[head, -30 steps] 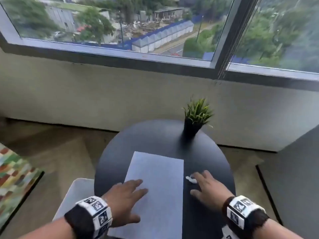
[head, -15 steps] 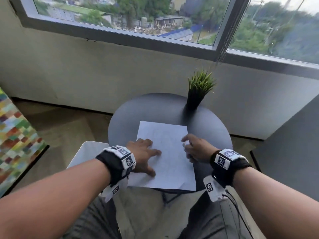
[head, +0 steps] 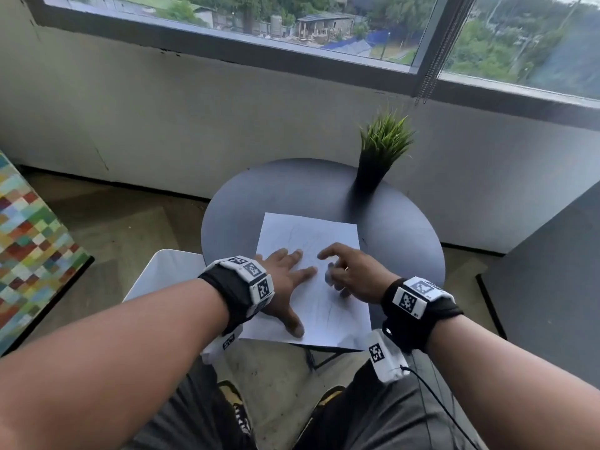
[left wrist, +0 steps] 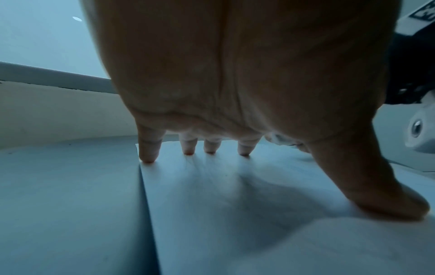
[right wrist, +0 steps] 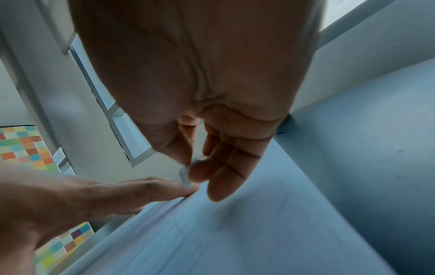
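A white sheet of paper (head: 308, 232) lies on a round dark table (head: 292, 183). My left hand (head: 289, 271) presses flat on the sheet's left part, fingers straight and spread, with the fingertips (left wrist: 188, 150) on the paper (left wrist: 235, 204) and the little finger at its left edge. My right hand (head: 344, 271) hovers just over the middle of the sheet, beside the left hand. Its thumb and finger pinch a small pale white piece (head: 328, 277), which the right wrist view shows between the fingertips (right wrist: 184, 174). What the piece is cannot be made out.
A small potted grass plant (head: 381, 147) stands at the table's far right. A white seat (head: 162, 274) sits left of the table, a colourful checkered surface (head: 29, 241) further left, a dark grey panel (head: 552, 280) on the right. Wall and window lie behind.
My right hand took the small white piece from the table by the paper's right edge and carried it left over the sheet. The left hand stayed on the paper.
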A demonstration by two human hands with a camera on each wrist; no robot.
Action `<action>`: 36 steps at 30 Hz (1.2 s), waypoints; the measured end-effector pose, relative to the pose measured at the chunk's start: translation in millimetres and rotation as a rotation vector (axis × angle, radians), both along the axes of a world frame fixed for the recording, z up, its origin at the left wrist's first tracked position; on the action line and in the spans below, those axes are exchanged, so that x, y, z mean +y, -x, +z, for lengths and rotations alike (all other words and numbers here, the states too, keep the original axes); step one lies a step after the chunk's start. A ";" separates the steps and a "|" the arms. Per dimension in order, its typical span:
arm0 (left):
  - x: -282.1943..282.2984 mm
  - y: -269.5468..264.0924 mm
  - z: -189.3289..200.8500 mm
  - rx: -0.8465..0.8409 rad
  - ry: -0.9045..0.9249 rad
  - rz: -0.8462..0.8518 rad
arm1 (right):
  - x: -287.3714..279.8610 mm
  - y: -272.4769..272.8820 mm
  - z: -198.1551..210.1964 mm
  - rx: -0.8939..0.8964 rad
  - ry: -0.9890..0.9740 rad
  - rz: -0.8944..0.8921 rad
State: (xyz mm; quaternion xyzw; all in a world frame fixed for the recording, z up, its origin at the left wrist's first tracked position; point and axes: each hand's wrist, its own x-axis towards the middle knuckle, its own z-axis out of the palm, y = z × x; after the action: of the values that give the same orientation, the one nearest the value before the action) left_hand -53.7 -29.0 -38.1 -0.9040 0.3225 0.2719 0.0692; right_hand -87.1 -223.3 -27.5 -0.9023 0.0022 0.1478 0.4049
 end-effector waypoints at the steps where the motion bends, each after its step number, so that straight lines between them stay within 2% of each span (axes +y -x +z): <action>1: -0.9 -1.1 -0.8 0.002 -0.004 0.002 | -1.6 -2.8 -3.1 -0.005 0.000 0.003; 3: -2.1 -3.0 -3.9 0.005 -0.004 0.003 | -4.8 -6.3 -8.4 -0.033 0.089 0.043; 7: -4.2 -5.3 -6.9 -0.004 -0.016 -0.001 | -3.9 -7.3 -14.1 -0.135 0.413 0.201; 8: -4.7 -5.5 -6.7 -0.005 -0.021 -0.003 | -3.5 -9.4 -15.0 -0.143 0.443 0.192; 11: -5.2 -6.0 -6.9 -0.005 -0.019 -0.003 | -6.4 -18.7 -14.2 -0.074 0.455 0.056; 14: -4.9 -5.4 -6.6 -0.003 -0.022 -0.005 | -5.5 -18.9 -9.3 -0.038 0.467 0.051; 16: -4.4 -5.3 -6.5 0.003 -0.025 -0.003 | 4.6 -5.6 -6.9 -0.013 0.425 0.146; 19: -4.0 -5.7 -7.2 0.016 -0.013 0.006 | 21.9 16.4 -4.0 0.026 0.429 0.451; 20: -4.2 -5.5 -7.3 0.013 -0.015 0.005 | 22.8 15.0 -3.0 0.002 0.440 0.455; 21: -4.4 -4.9 -6.8 0.006 -0.022 0.000 | 19.2 7.9 -4.2 -0.026 0.443 0.368; 23: -5.7 -3.6 -6.4 -0.009 -0.038 -0.010 | 6.3 -7.5 -8.2 -0.063 0.400 0.068; 24: -5.8 -3.4 -6.4 -0.014 -0.041 -0.012 | 3.0 -9.7 -10.2 -0.079 0.399 -0.001; 25: -5.4 -3.3 -6.3 -0.013 -0.041 -0.011 | 3.9 -7.9 -11.4 -0.066 0.410 0.033; 28: -3.8 -3.9 -6.5 0.007 -0.025 0.008 | 19.6 9.7 -7.6 0.072 0.400 0.401; 29: -3.9 -4.4 -6.9 0.007 -0.024 0.010 | 21.4 11.4 -5.3 0.080 0.411 0.443; 30: -4.2 -4.9 -7.3 0.004 -0.028 0.007 | 18.9 6.2 -5.2 0.050 0.428 0.397; 32: -5.2 -5.2 -8.0 -0.011 -0.039 -0.005 | 7.7 -6.6 -7.4 -0.052 0.429 0.139; 33: -5.0 -5.4 -8.7 -0.014 -0.041 -0.005 | 6.1 -8.0 -8.7 -0.088 0.447 0.073; 34: -4.4 -5.2 -9.1 -0.009 -0.040 -0.002 | 7.7 -5.6 -7.9 -0.081 0.455 0.112; 36: -3.1 -5.5 -9.6 0.006 -0.031 0.012 | 19.6 4.7 -4.8 0.050 0.421 0.367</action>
State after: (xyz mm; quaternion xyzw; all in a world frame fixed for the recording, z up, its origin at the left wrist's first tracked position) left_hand -48.3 -32.1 -47.7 -0.9040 0.3132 0.2797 0.0806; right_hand -91.8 -203.7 -32.3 -0.9480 -0.1209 0.2371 0.1747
